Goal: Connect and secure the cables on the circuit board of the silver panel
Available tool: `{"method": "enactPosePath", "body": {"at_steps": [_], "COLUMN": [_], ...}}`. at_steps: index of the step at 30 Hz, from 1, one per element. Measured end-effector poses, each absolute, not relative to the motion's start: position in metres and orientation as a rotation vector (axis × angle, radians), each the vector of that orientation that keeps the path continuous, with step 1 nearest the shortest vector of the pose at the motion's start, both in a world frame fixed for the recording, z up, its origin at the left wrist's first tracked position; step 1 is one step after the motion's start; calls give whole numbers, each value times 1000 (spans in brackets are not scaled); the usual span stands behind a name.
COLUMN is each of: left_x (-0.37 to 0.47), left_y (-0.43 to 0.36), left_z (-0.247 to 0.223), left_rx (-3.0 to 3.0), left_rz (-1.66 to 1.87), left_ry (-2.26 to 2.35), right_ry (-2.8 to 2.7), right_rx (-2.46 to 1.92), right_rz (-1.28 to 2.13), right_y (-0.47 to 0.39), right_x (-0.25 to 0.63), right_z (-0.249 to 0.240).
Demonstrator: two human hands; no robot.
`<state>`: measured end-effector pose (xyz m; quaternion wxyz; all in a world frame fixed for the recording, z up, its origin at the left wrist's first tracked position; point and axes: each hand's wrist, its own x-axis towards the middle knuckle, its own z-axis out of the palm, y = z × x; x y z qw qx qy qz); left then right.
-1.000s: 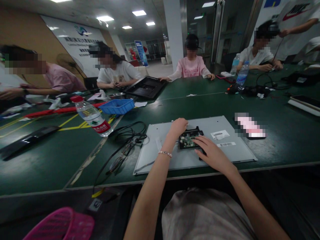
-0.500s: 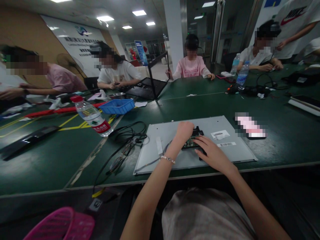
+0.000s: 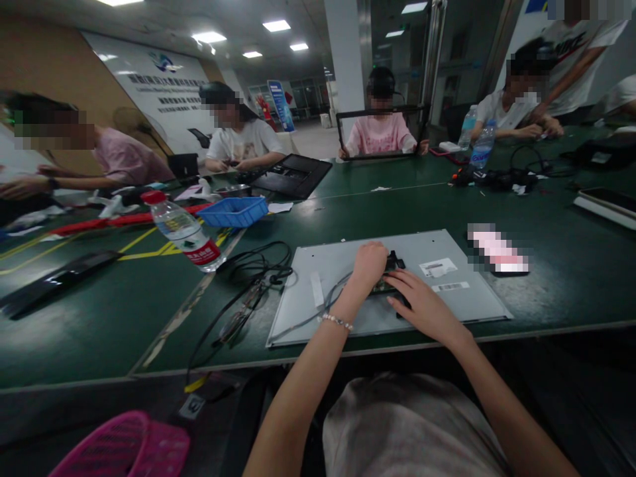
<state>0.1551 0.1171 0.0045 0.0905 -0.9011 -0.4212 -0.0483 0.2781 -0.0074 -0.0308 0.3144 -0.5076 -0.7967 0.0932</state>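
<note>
A pale flat panel point(image 3: 308, 265) lies on the green table before me, with white labels on its right part. Near its middle is a small green circuit board point(image 3: 381, 287) with black parts around it, partly covered by my hands. My left hand point(image 3: 371, 260) is closed at the board's upper left; what its fingers hold, if anything, is hidden. With fingers spread, my right hand point(image 3: 417, 301) rests on the board's right side. A thin grey cable point(image 3: 303, 323) runs over the panel and under my left wrist.
A water bottle point(image 3: 186, 235), a blue tray point(image 3: 233, 212), glasses point(image 3: 241, 315) and black cables are to the left. A phone point(image 3: 499, 250) lies right of the panel. Across the table, a person in pink point(image 3: 380, 132) holds a black frame point(image 3: 382, 157). A pink basket point(image 3: 163, 450) stands below the table edge.
My left hand has shifted slightly right, covering more of the board. My right hand has stayed put. The person across has swung the black frame upright before their chest.
</note>
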Motion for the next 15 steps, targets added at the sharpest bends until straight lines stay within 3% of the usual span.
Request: {"method": "enactPosePath", "body": {"at_steps": [7,15], "left_x": [154,156], "left_y": [114,111], "left_z": [5,7], "left_rx": [-2681,-2672], "left_rz": [-136,-140], "left_ry": [-1220,-1189], "right_ry": [-1930,-1770], "right_rx": [-1358,-1620], "right_rz": [319,156], "right_y": [-7,17], "right_x": [289,359], "right_z": [-23,-41]}}
